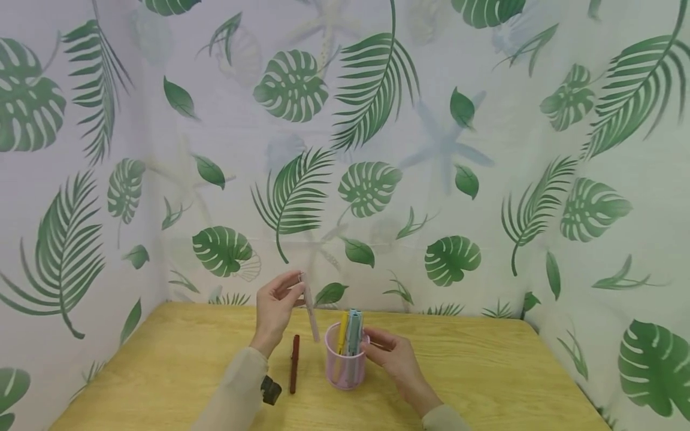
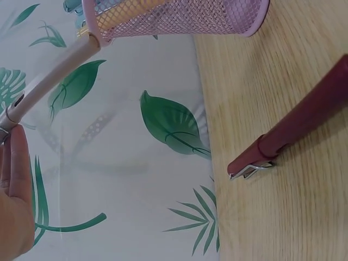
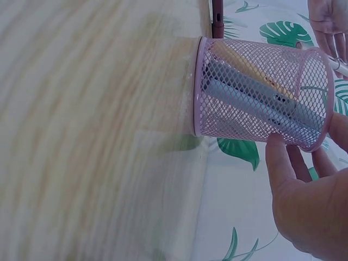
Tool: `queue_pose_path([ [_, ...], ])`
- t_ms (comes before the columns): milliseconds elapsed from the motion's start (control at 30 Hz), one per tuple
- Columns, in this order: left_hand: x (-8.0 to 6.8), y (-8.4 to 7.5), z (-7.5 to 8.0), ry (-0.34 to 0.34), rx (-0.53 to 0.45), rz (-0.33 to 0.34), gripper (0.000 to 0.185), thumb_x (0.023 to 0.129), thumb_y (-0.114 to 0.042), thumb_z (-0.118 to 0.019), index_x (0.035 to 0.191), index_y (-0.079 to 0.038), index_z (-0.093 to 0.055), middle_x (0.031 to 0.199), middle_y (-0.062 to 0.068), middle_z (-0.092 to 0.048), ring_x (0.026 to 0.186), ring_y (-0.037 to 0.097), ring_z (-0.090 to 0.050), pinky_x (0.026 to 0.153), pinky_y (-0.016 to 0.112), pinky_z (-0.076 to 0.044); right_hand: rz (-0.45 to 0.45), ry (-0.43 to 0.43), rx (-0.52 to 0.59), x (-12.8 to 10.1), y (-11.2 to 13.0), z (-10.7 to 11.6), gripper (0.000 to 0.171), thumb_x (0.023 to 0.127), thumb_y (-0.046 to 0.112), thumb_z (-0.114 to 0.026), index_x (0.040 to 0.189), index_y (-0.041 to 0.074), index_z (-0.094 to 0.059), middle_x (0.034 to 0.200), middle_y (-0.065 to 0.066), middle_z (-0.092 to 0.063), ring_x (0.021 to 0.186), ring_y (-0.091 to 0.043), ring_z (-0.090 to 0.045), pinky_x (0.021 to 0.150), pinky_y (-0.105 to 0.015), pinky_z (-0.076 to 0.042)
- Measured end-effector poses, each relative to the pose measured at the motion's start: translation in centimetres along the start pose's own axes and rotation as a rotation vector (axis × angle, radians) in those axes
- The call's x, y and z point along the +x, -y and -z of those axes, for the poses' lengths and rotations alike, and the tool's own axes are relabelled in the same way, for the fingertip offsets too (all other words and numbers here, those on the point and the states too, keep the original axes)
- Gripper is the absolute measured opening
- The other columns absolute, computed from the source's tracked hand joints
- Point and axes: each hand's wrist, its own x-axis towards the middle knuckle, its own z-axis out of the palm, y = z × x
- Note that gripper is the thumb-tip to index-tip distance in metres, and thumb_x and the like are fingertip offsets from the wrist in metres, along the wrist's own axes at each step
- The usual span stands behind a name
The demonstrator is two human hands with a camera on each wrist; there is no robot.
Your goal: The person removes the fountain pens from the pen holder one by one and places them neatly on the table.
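1. The left hand (image 1: 276, 306) pinches a pale pen (image 1: 310, 311) near its upper end between thumb and fingertips; the pen hangs tip-down in the air, at about 11 o'clock from the pink mesh cup (image 1: 346, 365). The left wrist view shows only part of the palm and one finger, and the pen's lower end there runs up beside the cup's rim.
2. The right hand (image 1: 392, 353) curls its fingers round the cup from 3 o'clock, holding its side; the cup stands upright on the desk (image 1: 485, 371).
3. Inside the cup stand a yellow pen (image 1: 342, 333) and pale blue pens (image 1: 354, 331). How many blue ones there are is hard to make out, since the mesh and their overlap blur them together.
4. A dark red pen (image 1: 294, 363) lies flat on the desk at 9 o'clock from the cup, apart from it, its clip showing in the left wrist view.
5. A small black object (image 1: 271, 390) sits at the left wrist, partly cut off by the sleeve; what it is cannot be told.
6. A leaf-print curtain (image 1: 377, 149) closes in the desk at 12, 9 and 3 o'clock.
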Motion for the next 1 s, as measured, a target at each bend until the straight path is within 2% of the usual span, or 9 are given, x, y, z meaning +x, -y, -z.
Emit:
queue_pose_path([
  [167,-0.1,0.3,-0.1,-0.011,0.012,0.007,0.028,0.087,-0.002,-0.071,0.115,0.003,-0.068,0.108,0.015,-0.072,0.082,0.011,-0.071,0.067,0.030,-0.061,0.003,0.006,-0.001,0.0,0.1,0.2,0.043,0.088,0.008,-0.073,0.127,-0.005,-0.061,0.132,-0.024,-0.059,0.118,-0.032,-0.062,0.093,-0.036,-0.055],
  [233,-0.1,0.5,0.0,-0.006,0.007,0.021,0.028,0.087,-0.002,-0.072,0.114,0.003,-0.068,0.107,0.016,-0.072,0.081,0.011,-0.071,0.067,0.031,-0.061,0.006,0.008,-0.005,0.0,0.1,0.3,0.044,0.088,0.009,-0.073,0.128,-0.005,-0.060,0.133,-0.023,-0.059,0.118,-0.032,-0.061,0.093,-0.036,-0.055],
  [400,-0.2,1.0,0.2,0.009,-0.007,0.102,0.030,0.088,0.000,-0.070,0.117,0.007,-0.065,0.114,0.025,-0.068,0.082,0.011,-0.070,0.068,0.032,-0.061,0.015,0.023,-0.008,0.0,0.2,0.3,0.046,0.088,0.011,-0.073,0.128,-0.005,-0.060,0.133,-0.023,-0.059,0.119,-0.033,-0.061,0.093,-0.035,-0.055],
  [533,-0.2,1.3,0.4,0.010,0.000,0.153,0.032,0.089,-0.002,-0.069,0.119,0.008,-0.063,0.116,0.023,-0.068,0.083,0.011,-0.070,0.069,0.033,-0.061,0.015,0.024,-0.009,0.0,0.1,0.2,0.046,0.088,0.010,-0.073,0.128,-0.006,-0.059,0.133,-0.024,-0.059,0.119,-0.033,-0.061,0.093,-0.036,-0.055],
  [700,-0.1,1.9,0.9,0.031,0.021,0.156,0.030,0.089,-0.005,-0.070,0.118,0.005,-0.065,0.115,0.019,-0.069,0.084,0.012,-0.070,0.070,0.034,-0.061,0.005,0.010,-0.025,0.0,0.0,0.2,0.046,0.088,0.012,-0.073,0.129,-0.004,-0.060,0.135,-0.023,-0.058,0.120,-0.034,-0.060,0.093,-0.035,-0.055],
  [833,-0.2,2.3,1.4,0.041,0.075,0.167,0.028,0.090,-0.005,-0.069,0.116,0.003,-0.067,0.115,0.018,-0.069,0.085,0.012,-0.069,0.070,0.033,-0.061,0.012,0.011,-0.019,0.1,0.1,0.0,0.045,0.088,0.011,-0.073,0.128,-0.004,-0.060,0.135,-0.023,-0.058,0.121,-0.034,-0.059,0.094,-0.036,-0.055],
  [1000,-0.5,2.7,2.0,0.049,0.124,0.227,0.027,0.091,-0.005,-0.067,0.118,0.000,-0.067,0.115,0.016,-0.069,0.088,0.013,-0.069,0.071,0.033,-0.061,0.019,0.017,-0.005,0.0,0.1,0.0,0.044,0.088,0.009,-0.072,0.128,-0.006,-0.060,0.135,-0.025,-0.057,0.120,-0.035,-0.060,0.093,-0.037,-0.055],
])
